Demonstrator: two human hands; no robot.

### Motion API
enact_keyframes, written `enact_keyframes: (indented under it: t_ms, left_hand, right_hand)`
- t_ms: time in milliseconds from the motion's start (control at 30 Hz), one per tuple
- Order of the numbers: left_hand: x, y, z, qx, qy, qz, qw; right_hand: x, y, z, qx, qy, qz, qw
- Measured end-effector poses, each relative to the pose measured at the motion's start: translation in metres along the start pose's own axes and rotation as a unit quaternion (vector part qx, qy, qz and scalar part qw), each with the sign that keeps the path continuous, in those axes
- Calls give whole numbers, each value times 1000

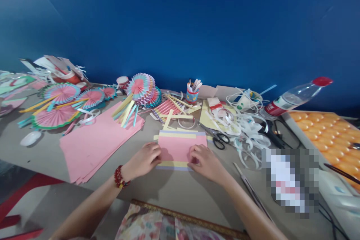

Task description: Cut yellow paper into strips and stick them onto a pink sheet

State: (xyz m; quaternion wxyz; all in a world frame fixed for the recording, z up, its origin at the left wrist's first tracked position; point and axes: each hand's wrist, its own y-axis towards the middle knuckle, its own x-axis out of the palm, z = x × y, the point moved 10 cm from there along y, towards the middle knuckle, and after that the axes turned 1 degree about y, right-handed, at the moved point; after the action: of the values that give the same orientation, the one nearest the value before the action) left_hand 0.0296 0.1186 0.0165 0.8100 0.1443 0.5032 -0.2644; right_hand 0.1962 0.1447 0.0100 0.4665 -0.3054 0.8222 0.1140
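Observation:
A pink sheet of paper (176, 148) lies flat on the table before me, with yellow and pale purple bands along its far and near edges. My left hand (144, 160), wearing a dark red bead bracelet (120, 178) at the wrist, has curled fingers at the sheet's left edge. At the right edge, my right hand (206, 162) pinches the paper near its lower corner; the fingertips of both hands are partly hidden. Just beyond the sheet lie yellow paper strips (168, 119). Black-handled scissors (221, 141) rest to its right.
A stack of pink sheets (95, 144) lies to the left, with folded paper fans (91, 98) behind. Tangled white tape strips (250, 138), a plastic bottle (292, 99) and an orange padded envelope-like sheet (326, 131) stand right. A pen cup (192, 95) is near the blue wall.

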Motion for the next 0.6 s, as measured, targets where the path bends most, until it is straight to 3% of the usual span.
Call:
enact_keyframes:
  t_ms: [600]
  left_hand:
    - [1, 0, 0, 0, 0, -2, 1000]
  right_hand:
    - [3, 0, 1, -11, -17, 7, 1000]
